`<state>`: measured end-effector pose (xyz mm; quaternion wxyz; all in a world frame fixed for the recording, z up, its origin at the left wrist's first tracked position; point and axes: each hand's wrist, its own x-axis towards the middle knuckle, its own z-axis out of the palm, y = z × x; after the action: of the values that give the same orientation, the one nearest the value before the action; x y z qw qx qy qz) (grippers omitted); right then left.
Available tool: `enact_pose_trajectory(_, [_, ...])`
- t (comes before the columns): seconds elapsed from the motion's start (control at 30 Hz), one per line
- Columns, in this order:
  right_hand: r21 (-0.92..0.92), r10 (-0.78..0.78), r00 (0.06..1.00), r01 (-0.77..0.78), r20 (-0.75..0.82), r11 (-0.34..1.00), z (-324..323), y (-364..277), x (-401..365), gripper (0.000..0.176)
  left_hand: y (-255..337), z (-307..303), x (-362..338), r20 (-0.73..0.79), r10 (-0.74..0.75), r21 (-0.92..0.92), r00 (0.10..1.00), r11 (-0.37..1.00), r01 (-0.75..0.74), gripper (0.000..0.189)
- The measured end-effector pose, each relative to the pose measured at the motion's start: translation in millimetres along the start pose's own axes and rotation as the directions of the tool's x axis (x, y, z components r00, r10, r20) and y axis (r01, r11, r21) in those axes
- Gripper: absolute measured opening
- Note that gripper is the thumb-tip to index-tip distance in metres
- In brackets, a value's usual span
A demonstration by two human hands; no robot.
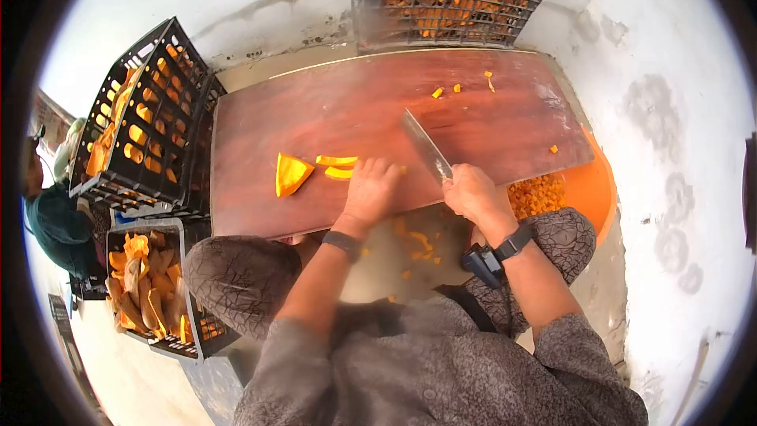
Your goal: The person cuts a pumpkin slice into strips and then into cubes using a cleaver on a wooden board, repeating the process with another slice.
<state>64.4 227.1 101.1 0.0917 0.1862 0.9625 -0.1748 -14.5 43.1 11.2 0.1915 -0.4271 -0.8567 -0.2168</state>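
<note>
My right hand (475,193) is closed round the handle of a kitchen knife (426,144), its wide blade slanting up and left over the reddish-brown board (260,122). Fingers bent, my left hand (374,188) presses down on pumpkin strips; a bit of orange shows at its right side, and the rest is hidden under the fingers. Two cut pumpkin strips (337,161) stick out to the left of that hand. Farther left lies a thick pumpkin wedge (292,174). The blade is apart from my left hand.
Small pumpkin bits (438,93) lie at the board's far right. An orange tub (603,181) of diced pumpkin stands below its right end. Black crates (453,1) of pumpkin stand behind, with more crates (150,122) at left. Another person (59,225) is at far left.
</note>
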Motion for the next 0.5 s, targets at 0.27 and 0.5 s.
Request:
enact_pose_trajectory(0.27, [0.015, -0.034, 0.999, 0.034, 0.000, 0.999, 6.1, 7.4, 1.8, 0.024, 1.8, -5.9, -9.5, 0.028, -0.051, -0.058, 0.998, 0.997, 0.053, 0.030])
enact_pose_trajectory(0.5, [0.121, -0.114, 0.982, 0.132, -0.150, 0.984, 8.9, 11.2, -3.8, 0.022, 2.4, 9.4, 1.6, -0.041, -0.129, -0.167, 0.991, 0.979, 0.121, 0.024])
